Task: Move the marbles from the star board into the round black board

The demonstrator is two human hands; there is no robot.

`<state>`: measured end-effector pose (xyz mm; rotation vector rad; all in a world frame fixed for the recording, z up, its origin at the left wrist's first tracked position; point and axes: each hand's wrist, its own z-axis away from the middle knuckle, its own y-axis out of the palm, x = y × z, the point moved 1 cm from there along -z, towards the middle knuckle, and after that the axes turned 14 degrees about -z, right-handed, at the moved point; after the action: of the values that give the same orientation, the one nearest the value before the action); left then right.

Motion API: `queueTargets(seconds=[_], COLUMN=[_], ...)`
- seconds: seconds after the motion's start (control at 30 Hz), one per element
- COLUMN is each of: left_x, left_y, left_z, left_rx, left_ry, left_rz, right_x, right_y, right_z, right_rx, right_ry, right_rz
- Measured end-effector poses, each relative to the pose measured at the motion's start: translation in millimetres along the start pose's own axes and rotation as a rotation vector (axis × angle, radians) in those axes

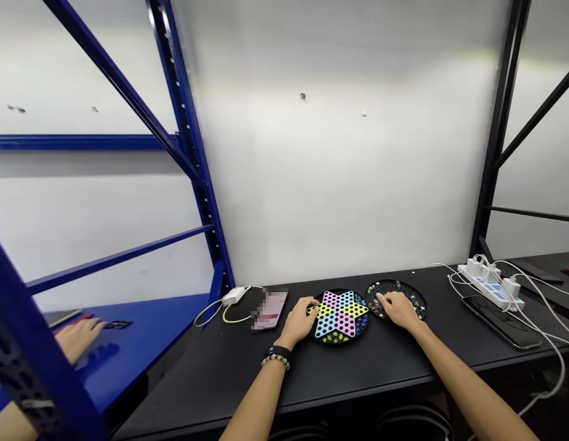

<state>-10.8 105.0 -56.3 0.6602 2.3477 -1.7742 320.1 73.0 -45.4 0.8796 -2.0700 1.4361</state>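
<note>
A round black board with a pastel star of holes [340, 313] lies on the black table [229, 373], with small marbles along its rim. My left hand [301, 320] rests against its left edge, fingers curled on the rim. A round black tray [397, 295] holding several marbles sits just to the right. My right hand [397, 308] lies over that tray, fingers bent down among the marbles; whether it holds one is hidden.
A phone [269, 309] and a white charger with cable [233, 296] lie left of the board. A white power strip [490, 283] and a dark phone [500, 320] are at the right. Another person's hand [79, 338] rests on the blue bench [128, 349] at left.
</note>
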Motion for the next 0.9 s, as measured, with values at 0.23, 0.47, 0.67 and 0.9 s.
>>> queueTargets(seconds=[0.23, 0.47, 0.67, 0.9], left_x=[-1.6, -1.6, -4.6, -3.4], left_y=[-0.7, -1.9, -4.3, -3.6], left_z=[1.6, 2.0, 3.4, 2.6], left_rx=[0.0, 0.002, -0.013, -0.003], left_ry=[-0.006, -0.008, -0.004, -0.001], left_rz=[0.009, 0.021, 0.01, 0.007], right_x=[-9.2, 8.2, 6.0, 1.5], right_y=[-7.3, 8.8, 9.8, -5.3], right_z=[-5.7, 12.9, 6.9, -24.0], right_rx=[-0.1, 0.103, 0.016, -0.264], right_ry=[0.058, -0.092, -0.103, 0.385], right_rz=[-0.269, 0.21, 0.017, -1.117])
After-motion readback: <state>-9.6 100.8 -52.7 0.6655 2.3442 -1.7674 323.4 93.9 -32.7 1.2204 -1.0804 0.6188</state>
